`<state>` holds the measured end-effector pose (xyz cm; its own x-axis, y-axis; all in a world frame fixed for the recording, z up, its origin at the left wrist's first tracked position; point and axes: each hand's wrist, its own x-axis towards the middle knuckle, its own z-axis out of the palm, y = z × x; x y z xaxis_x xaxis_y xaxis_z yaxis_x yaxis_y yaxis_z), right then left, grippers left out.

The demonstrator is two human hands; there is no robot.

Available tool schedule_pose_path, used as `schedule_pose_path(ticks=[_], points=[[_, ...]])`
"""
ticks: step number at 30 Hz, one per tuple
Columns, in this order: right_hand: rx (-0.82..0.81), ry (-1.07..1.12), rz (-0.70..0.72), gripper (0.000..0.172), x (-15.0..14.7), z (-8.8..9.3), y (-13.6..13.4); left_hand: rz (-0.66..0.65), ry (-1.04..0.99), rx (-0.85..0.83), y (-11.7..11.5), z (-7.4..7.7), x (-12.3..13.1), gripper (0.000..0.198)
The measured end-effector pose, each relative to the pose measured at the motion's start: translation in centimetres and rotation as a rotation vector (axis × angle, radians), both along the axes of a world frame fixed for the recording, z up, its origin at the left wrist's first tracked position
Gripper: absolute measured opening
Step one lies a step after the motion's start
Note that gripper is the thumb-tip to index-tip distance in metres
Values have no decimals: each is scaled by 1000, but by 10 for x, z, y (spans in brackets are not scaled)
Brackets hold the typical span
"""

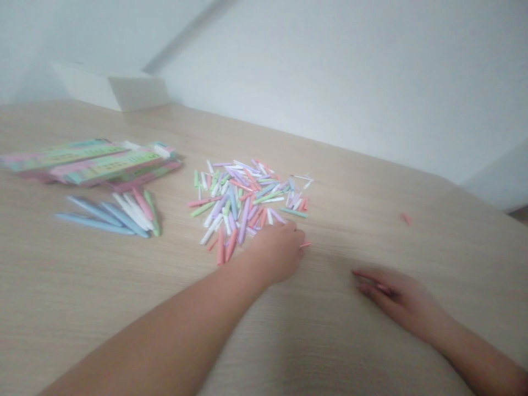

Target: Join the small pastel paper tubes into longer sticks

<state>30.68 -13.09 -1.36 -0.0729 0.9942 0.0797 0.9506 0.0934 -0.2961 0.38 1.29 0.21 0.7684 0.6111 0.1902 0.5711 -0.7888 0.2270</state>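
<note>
A heap of small pastel pen parts [243,198], pink, green, purple, blue and white, lies on the wooden table [124,308]. My left hand [277,250] rests at the near right edge of the heap, fingers curled, with a thin pink piece [306,244] sticking out by its fingertips. My right hand [391,294] lies low on the table to the right, fingers held together and pointing left, with a pink piece [381,287] under or between them. The view is blurred.
Several assembled pens [119,214], blue, white, pink and green, lie left of the heap. Behind them are flat colourful packages [94,162]. A white box [113,88] stands at the far left by the wall. One stray pink piece [406,218] lies at the right.
</note>
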Motion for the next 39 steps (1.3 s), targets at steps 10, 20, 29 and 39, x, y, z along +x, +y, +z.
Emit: schedule_pose_path(ticks=[10, 20, 29, 39], points=[[-30, 21, 78, 29, -6, 3, 5, 9, -18, 32, 1, -5, 0, 32], [72, -124, -134, 30, -33, 2, 79, 11, -13, 27, 0, -2, 0, 42], [136, -117, 11, 28, -98, 3, 186, -36, 43, 90, -9, 7, 2, 32], [101, -298, -77, 35, -50, 30, 327, -37, -8, 39, -3, -3, 5, 30]])
